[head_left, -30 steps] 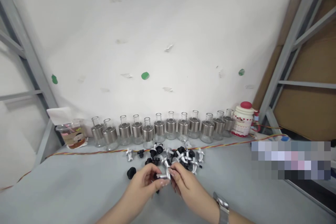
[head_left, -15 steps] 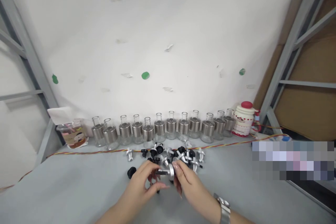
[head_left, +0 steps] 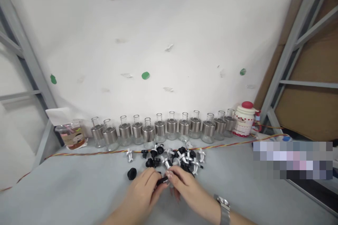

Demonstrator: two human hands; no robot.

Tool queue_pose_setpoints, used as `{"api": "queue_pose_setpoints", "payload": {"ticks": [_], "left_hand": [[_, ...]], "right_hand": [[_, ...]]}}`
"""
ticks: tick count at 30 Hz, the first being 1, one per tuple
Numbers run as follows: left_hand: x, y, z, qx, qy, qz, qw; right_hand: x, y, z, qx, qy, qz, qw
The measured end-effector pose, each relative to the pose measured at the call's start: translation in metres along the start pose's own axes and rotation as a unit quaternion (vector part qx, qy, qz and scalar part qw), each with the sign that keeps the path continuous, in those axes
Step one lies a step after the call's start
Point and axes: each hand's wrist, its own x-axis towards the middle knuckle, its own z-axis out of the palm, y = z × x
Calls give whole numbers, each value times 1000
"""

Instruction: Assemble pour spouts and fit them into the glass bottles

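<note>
My left hand point(head_left: 142, 188) is closed, thumb and fingers pinching a dark bottle pourer part point(head_left: 162, 180). Against it, my right hand point(head_left: 183, 182) is also closed, its thumb and fingertips on the same piece, most of which they cover. The hands meet just in front of a heap of loose pourer pieces: silver spouts point(head_left: 195, 167) with round collars and black ribbed stoppers point(head_left: 149, 162). A single black stopper point(head_left: 132, 173) lies left of the heap, near my left knuckles. One silver spout point(head_left: 129, 155) lies apart at the heap's far left.
Several glass bottles point(head_left: 125, 130) with metal sleeves stand in a row along the white wall. A twisted cable point(head_left: 105, 152) runs across the grey table point(head_left: 79, 190). A plastic cup point(head_left: 74, 137) stands left, a white jar with red lid point(head_left: 243, 119) right. Blurred-out items lie far right.
Half a second ago the silver collar and dark stem showed between my hands, with my left fingers spread. Now both hands are lower and closer together, the left closed on the piece and the collar hidden.
</note>
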Motion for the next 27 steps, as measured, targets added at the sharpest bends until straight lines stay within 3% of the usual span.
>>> {"api": "queue_pose_setpoints", "payload": {"ticks": [4, 9, 16, 21, 27], "left_hand": [[-1, 3, 1, -10, -12, -1, 1000], [-1, 0, 9, -49, -38, -63, 996], [0, 0, 15, -102, -33, -108, 988], [2, 2, 16, -149, -29, -148, 977], [1, 6, 18, -181, -17, -181, 967]], "right_hand": [[7, 8, 2, 61, -21, 55, 996], [13, 9, 3, 130, -32, 109, 985], [12, 2, 4, 185, 13, 122, 975], [7, -9, 7, 221, 52, 168, 959], [7, -11, 5, 272, 40, 190, 943]]}}
